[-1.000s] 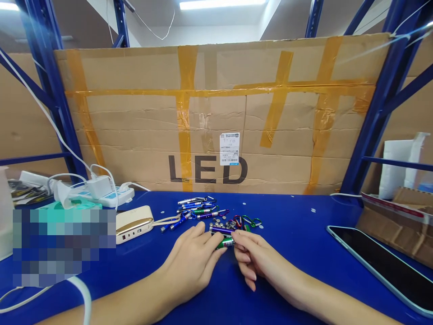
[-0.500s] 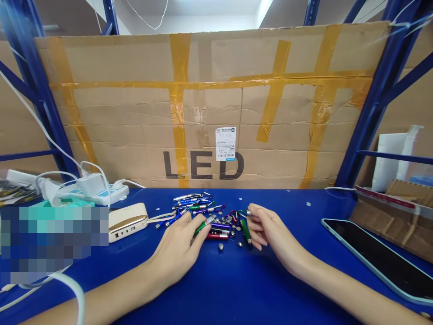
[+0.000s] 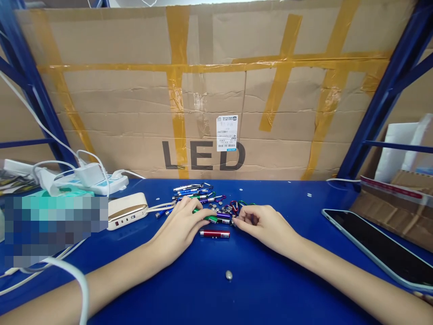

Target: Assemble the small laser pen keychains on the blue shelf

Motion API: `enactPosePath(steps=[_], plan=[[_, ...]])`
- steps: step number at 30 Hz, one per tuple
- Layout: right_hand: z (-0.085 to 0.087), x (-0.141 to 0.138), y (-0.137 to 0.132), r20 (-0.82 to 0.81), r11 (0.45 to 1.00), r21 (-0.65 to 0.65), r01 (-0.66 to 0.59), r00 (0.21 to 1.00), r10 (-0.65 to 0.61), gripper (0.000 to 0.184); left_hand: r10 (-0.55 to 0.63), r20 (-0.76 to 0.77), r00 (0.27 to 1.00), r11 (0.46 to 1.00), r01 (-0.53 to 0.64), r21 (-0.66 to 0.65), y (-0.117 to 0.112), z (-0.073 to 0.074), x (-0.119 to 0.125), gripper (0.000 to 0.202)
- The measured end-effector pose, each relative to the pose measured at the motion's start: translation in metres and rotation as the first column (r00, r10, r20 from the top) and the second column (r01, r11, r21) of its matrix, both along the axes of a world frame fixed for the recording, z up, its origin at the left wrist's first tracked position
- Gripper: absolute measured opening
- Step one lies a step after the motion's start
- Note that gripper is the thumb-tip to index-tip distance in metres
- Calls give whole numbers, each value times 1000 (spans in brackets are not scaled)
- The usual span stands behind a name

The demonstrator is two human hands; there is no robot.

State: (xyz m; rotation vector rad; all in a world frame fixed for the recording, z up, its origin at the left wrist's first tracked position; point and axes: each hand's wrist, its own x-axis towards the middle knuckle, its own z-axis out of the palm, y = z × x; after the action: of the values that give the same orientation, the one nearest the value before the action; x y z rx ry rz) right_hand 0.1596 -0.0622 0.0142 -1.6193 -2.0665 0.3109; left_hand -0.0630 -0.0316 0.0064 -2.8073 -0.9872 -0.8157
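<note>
A pile of small coloured keychain flashlights with carabiner clips and button cells lies on the blue table. My left hand rests on the pile with its fingers closed round a green flashlight. My right hand is just right of it, thumb and fingers pinched on a small part at the flashlight's end. A red flashlight lies loose between my hands, nearer me. One button cell sits alone closer to me.
A taped cardboard sheet marked LED closes the back. At the left are a cream power bank, a power strip with a charger and white cables. A tablet and a cardboard box lie at the right.
My right hand has come back to the left hand from the pile. The green flashlight now lies flat under my left fingers. A button cell now lies nearer me.
</note>
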Motion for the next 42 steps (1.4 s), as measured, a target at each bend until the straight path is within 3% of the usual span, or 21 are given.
enactPosePath(steps=[5,10,14,17,21,25,29,33,38,42], plan=[[-1,3,2,-4,999,33,28,1000,-28,28,-38,-38,999,994,42,103,-1,0,-2,37],[-2,4,2,-38,997,56,51,998,-49,30,-69,-62,996,991,75,108,-2,-1,-1,46],[-3,5,3,-38,994,86,69,997,-66,29,-66,-60,996,997,68,30,-5,2,1,38],[-4,6,4,-37,994,96,53,998,-50,25,-150,-50,987,988,148,-48,-10,6,2,31],[-4,9,6,-95,987,159,13,996,3,23,-318,-9,948,938,314,-147,-17,11,2,22],[-3,9,6,-166,979,203,24,986,11,24,-385,49,922,905,388,-174,-26,16,1,13],[-2,7,5,-192,976,219,18,981,25,22,-440,-48,897,863,407,-299,-39,22,4,14],[-2,6,4,-172,976,219,-6,984,44,19,-395,-140,908,861,312,-401,-42,21,9,21],[-4,5,5,-128,980,196,-33,990,59,19,-222,-112,969,941,183,-286,-27,10,12,24],[-2,3,3,-57,985,166,-38,997,48,17,-148,-9,989,947,139,-289,-18,6,12,24]])
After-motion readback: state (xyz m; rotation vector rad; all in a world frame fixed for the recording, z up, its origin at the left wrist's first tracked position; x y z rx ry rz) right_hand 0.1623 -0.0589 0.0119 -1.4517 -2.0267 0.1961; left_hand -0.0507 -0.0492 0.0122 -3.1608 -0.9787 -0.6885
